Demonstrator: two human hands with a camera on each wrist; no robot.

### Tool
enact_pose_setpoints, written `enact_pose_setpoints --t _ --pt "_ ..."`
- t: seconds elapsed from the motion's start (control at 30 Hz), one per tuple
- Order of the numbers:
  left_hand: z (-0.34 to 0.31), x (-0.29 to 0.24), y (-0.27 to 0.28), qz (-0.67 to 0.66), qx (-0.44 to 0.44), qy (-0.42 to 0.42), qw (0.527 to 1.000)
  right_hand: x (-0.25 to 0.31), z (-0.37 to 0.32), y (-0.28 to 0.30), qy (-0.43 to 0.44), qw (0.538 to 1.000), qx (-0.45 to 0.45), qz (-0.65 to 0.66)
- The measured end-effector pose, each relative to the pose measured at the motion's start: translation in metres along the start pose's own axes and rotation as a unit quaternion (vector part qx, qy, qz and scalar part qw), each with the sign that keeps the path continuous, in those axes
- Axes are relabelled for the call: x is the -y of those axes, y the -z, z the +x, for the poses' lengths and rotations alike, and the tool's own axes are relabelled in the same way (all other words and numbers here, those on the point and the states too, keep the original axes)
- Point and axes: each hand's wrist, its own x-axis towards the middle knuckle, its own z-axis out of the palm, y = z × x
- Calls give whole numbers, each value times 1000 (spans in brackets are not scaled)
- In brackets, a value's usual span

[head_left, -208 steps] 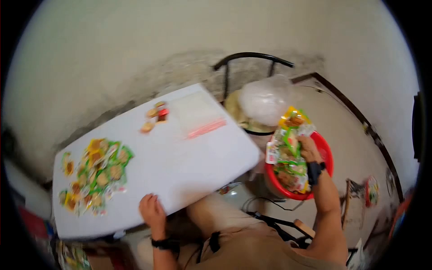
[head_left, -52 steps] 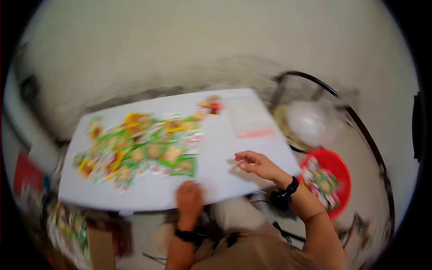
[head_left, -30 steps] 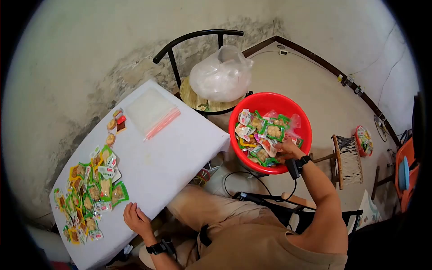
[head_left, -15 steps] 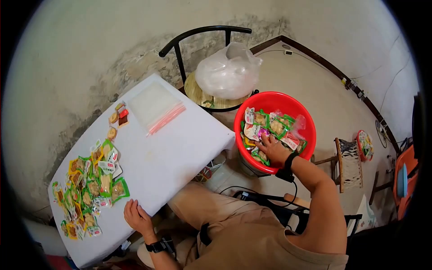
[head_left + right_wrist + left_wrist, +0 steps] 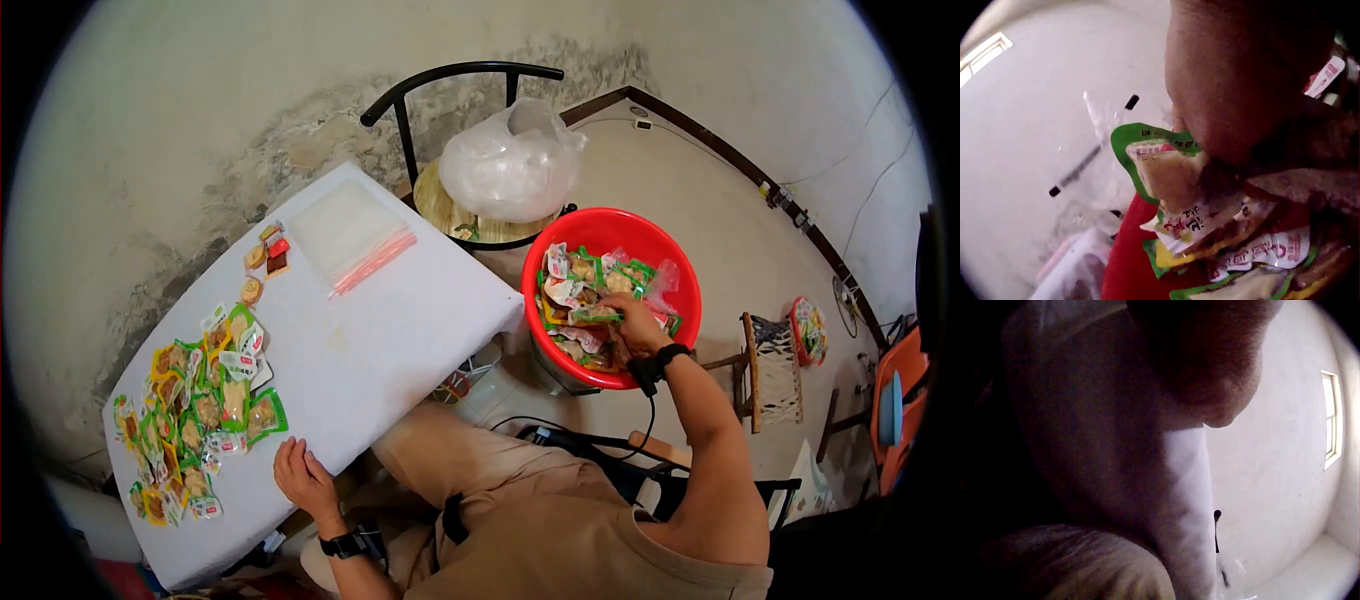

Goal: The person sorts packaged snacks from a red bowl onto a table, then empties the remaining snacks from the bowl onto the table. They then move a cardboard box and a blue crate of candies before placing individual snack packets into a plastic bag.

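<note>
My right hand point(image 5: 643, 327) is down in a red basin point(image 5: 680, 285), gripping a green-edged snack packet point(image 5: 597, 314). In the right wrist view, that packet's point(image 5: 1169, 178) green border and pale filling stick out beside the hand point(image 5: 1229, 81). Other packets point(image 5: 1260, 253) in green, yellow and white wrappers lie loose below it. At the near edge of the white table, my left hand point(image 5: 305, 475) rests with relaxed fingers and holds nothing. To its left spreads a pile of similar packets point(image 5: 200, 415).
On the white table point(image 5: 400, 345) lie clear zip bags point(image 5: 350, 235) with red seals and several small wrapped snacks point(image 5: 265, 255). Behind stands a black-framed chair point(image 5: 440, 75) bearing a stuffed clear plastic bag point(image 5: 510, 165). A small stool point(image 5: 772, 370) is right of the basin.
My right hand carried packets from the basin to the table, where the pile grew, then returned to the basin. Over the last second it reached among the packets and took hold of one.
</note>
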Motion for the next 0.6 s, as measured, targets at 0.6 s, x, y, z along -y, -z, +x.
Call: enact_pose_setpoints --t 0.6 --pt "-1 6 -1 -45 -25 46 998 108 52 32 -76 739 4 669"
